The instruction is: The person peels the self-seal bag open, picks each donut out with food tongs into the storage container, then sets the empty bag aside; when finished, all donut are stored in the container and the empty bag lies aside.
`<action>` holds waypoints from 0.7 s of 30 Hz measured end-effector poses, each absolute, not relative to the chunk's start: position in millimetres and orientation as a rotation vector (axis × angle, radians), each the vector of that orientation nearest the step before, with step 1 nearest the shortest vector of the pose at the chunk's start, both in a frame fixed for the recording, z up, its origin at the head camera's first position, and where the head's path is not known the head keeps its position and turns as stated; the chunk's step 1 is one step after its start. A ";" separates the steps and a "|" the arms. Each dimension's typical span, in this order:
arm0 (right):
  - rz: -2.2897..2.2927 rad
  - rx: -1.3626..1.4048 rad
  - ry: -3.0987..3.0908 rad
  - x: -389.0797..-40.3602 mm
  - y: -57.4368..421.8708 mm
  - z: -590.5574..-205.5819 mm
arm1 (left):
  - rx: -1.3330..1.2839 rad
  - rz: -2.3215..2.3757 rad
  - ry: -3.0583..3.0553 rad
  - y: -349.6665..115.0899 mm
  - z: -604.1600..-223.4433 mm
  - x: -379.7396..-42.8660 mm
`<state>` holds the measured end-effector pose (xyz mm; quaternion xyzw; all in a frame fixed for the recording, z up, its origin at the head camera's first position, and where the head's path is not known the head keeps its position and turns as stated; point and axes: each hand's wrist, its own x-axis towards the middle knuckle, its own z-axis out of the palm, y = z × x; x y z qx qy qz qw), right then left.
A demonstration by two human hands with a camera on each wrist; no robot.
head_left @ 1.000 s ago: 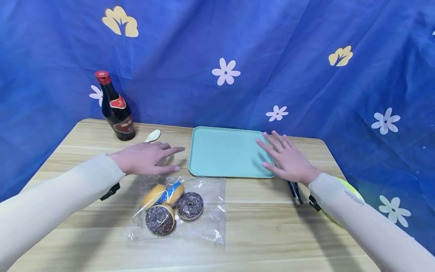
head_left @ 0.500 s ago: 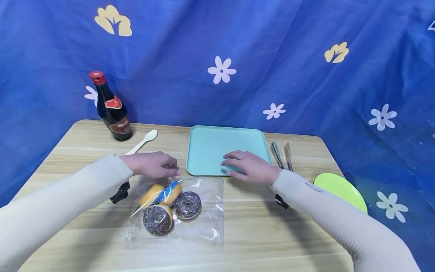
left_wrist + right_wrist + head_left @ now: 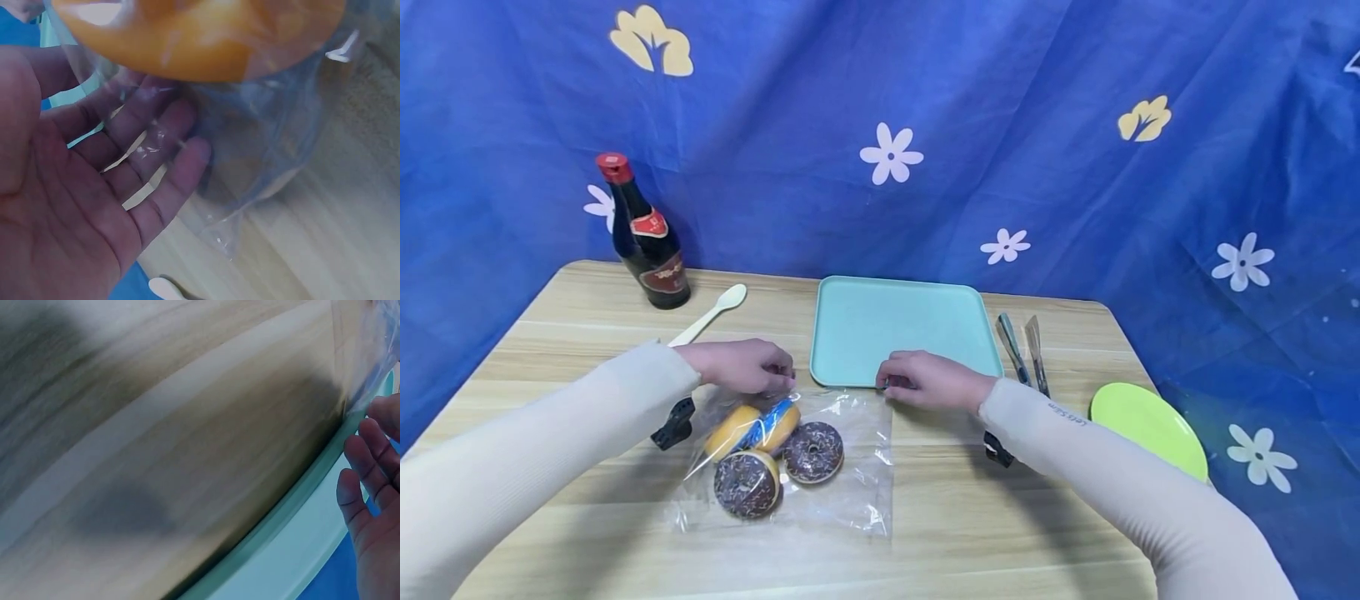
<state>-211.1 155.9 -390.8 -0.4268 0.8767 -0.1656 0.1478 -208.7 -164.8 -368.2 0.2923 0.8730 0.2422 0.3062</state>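
Observation:
A clear plastic bag [image 3: 861, 492] lies on the table with donuts inside. Two are dark with sprinkles, such as the chocolate donut [image 3: 814, 452]; behind them is an orange-tan bun shape [image 3: 733, 433] with a blue band [image 3: 767, 427]. My left hand [image 3: 741, 365] pinches the bag's far edge between thumb and forefinger; in the left wrist view its other fingers [image 3: 181, 169] show through or behind the film. My right hand [image 3: 936, 379] is at the bag's far right corner, thumb and forefinger pinching there, over the near rim of a turquoise tray [image 3: 902, 321].
A dark bottle [image 3: 655, 258] with a red cap stands at the back left, and a white spoon [image 3: 711, 312] lies beside it. Right of the tray lie metal-ended utensils [image 3: 1013, 346]. A lime-green plate [image 3: 1142, 429] is at the right edge. A blue curtain [image 3: 790, 150] hangs behind.
My right hand has come left and nearer from the tray's right side to the bag's corner, its fingers curling. My left hand's spread fingers have closed at the bag's far edge.

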 end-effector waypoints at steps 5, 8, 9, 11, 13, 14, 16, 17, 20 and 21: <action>-0.479 -1.224 2.506 -209.2 152.7 -391.2 | 0.737 0.675 2.287 -165.5 -371.1 -210.9; -0.464 -1.238 2.511 -209.0 151.9 -390.8 | 0.746 0.707 2.249 -166.3 -372.1 -212.0; -0.458 -1.243 2.513 -208.9 151.8 -390.5 | 0.749 0.718 2.232 -166.4 -372.3 -212.3; -0.444 -1.254 2.515 -208.8 151.6 -390.2 | 0.759 0.732 2.208 -166.8 -372.8 -212.3; -0.421 -1.259 2.518 -208.9 151.3 -390.5 | 0.774 0.740 2.194 -167.3 -373.4 -212.2; -0.411 -1.263 2.521 -209.1 151.2 -390.8 | 0.777 0.748 2.187 -167.4 -373.4 -212.1; -0.395 -1.267 2.530 -209.6 151.1 -391.7 | 0.786 0.763 2.182 -167.9 -373.4 -211.9; -0.390 -1.269 2.535 -209.8 150.9 -392.1 | 0.792 0.771 2.180 -167.9 -373.2 -211.8; -0.387 -1.265 2.544 -211.0 149.8 -392.4 | 0.797 0.794 2.172 -168.3 -372.0 -211.4; -0.390 -1.264 2.543 -211.2 149.2 -392.0 | 0.798 0.797 2.173 -168.5 -371.8 -211.3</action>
